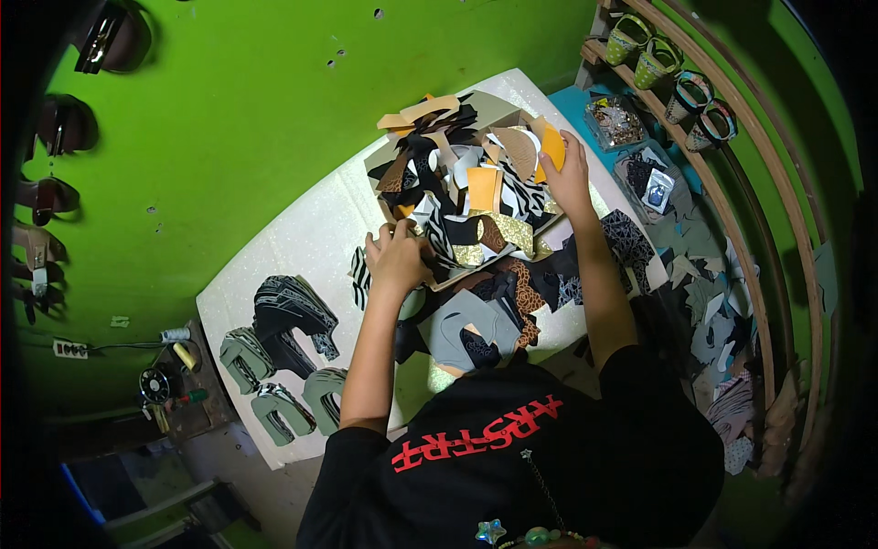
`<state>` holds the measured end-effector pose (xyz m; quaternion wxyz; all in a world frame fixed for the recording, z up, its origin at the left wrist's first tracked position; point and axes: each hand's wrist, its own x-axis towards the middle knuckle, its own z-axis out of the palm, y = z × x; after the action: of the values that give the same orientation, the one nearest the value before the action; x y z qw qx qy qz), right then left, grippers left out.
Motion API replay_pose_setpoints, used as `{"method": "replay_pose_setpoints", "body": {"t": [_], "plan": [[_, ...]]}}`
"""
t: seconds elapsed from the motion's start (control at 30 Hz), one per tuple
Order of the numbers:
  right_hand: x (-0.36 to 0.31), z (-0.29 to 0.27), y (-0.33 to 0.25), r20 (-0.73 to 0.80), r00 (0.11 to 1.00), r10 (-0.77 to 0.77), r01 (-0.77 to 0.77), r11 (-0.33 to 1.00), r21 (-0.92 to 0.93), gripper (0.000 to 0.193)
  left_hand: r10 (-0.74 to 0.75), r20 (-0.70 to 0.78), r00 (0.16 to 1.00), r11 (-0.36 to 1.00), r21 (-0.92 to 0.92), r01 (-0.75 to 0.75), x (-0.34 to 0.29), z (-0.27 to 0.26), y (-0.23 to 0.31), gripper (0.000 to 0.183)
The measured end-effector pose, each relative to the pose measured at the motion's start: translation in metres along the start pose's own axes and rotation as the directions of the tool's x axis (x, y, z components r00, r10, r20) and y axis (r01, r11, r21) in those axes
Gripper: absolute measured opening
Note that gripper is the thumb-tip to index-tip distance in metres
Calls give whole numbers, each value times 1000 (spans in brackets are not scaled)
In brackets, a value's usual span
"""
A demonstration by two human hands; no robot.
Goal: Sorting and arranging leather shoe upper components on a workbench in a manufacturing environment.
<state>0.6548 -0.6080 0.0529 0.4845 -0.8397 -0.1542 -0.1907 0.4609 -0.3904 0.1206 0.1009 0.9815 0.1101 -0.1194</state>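
An open box (pixel 373 188) overflows with scraps of sheet material: zebra print, black, gold glitter, tan and yellow-orange. At its far right corner my right hand (pixel 569 176) is closed on a flat yellow-orange scrap (pixel 552 145), thumb and fingers at its edge. My left hand (pixel 400 258) rests at the near left corner of the box with bent, spread fingers; their tips are partly hidden among zebra-print scraps (pixel 439 236). Another yellow-orange piece (pixel 483 189) lies on the middle of the pile. Grey cut pieces (pixel 471 322) and black lace-patterned pieces (pixel 626 242) lie nearer me.
The box stands on a white table (pixel 302 229). Stacked curved black pieces (pixel 291 311) and olive-green stacks (pixel 245 359) sit at its left. On the right, small patterned shoes (pixel 658 62) stand on a wooden rack (pixel 732 101), above a clear tub (pixel 615 122) and heaped scraps (pixel 704 274).
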Motion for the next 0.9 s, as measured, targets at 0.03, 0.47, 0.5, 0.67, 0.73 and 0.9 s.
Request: {"method": "replay_pose_setpoints", "body": {"t": [0.03, 0.47, 0.5, 0.67, 0.73, 0.9], "plan": [[-3, -1, -10, -103, 988, -114, 108, 992, -60, 32, -16, 31, 999, 1000, 26, 15, 0, 2, 0, 35], [-30, 14, -42, 475, 827, 301, 13, 835, -550, 61, -22, -65, 998, 978, 204, 35, 31, 59, -5, 21], [-30, 15, -44, 476, 827, 300, 14, 835, -550, 61, -4, -105, 994, 968, 248, 30, 33, 62, -6, 20], [-28, 15, -58, 463, 812, 356, 9, 785, -619, 68, 77, -180, 981, 925, 379, -3, 51, 68, -13, 22], [-29, 19, -54, 480, 807, 343, 37, 783, -621, 69, 62, -129, 990, 936, 353, -12, 58, 67, -15, 23], [-27, 23, -36, 511, 818, 265, 56, 847, -529, 51, 88, -86, 992, 928, 370, -50, 66, 68, -19, 20]]}}
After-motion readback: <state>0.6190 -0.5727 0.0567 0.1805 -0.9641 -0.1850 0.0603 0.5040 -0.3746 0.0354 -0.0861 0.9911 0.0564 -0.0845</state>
